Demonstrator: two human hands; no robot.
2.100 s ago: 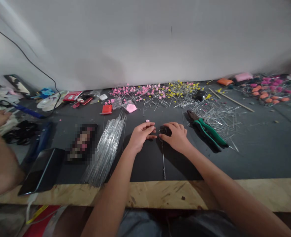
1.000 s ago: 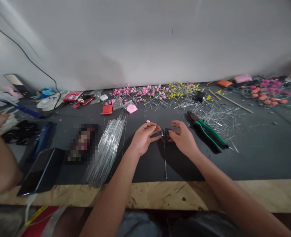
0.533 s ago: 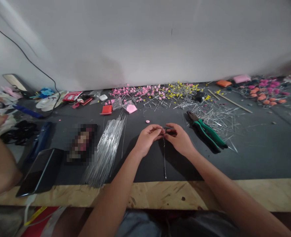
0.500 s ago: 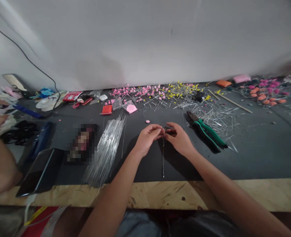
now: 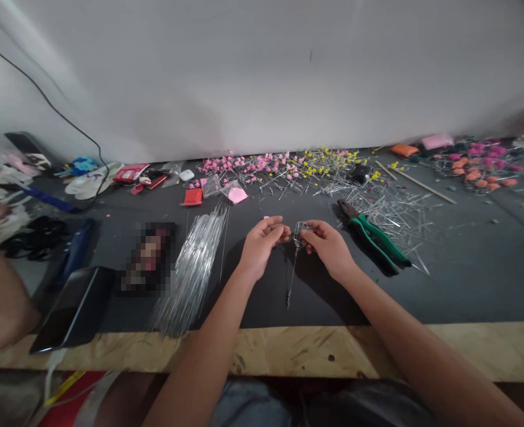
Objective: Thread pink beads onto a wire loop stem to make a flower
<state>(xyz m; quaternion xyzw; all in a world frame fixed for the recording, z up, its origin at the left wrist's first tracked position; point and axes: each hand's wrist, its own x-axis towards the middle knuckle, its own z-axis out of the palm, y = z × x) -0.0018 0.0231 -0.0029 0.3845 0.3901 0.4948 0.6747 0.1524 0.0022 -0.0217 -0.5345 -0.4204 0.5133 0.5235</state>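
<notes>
My right hand (image 5: pixel 328 244) pinches a bent wire piece (image 5: pixel 292 274) by its looped top. Its twisted stem hangs down over the dark mat and ends in a small coil. Close by on the left, my left hand (image 5: pixel 264 242) is closed, thumb against curled fingers, a little apart from the loops; what it holds, if anything, is hidden. Behind those fingers only a sliver of a small pink lump shows. A bundle of straight silver wires (image 5: pixel 194 267) lies left of my left forearm, and green-handled pliers (image 5: pixel 375 237) rest right of my right hand.
Along the wall lie pink-tipped wires (image 5: pixel 248 166), yellow-tipped wires (image 5: pixel 333 163) and loose wire pieces (image 5: pixel 395 213). Coral and magenta balls (image 5: pixel 479 169) sit at far right. A phone-like dark device (image 5: pixel 72 308) stands at left, near another person's arm (image 5: pixel 1 284).
My hands have drawn apart. My left hand has come off the wire piece, which stays in my right hand; its loops now show and its stem tilts, lower end to the left.
</notes>
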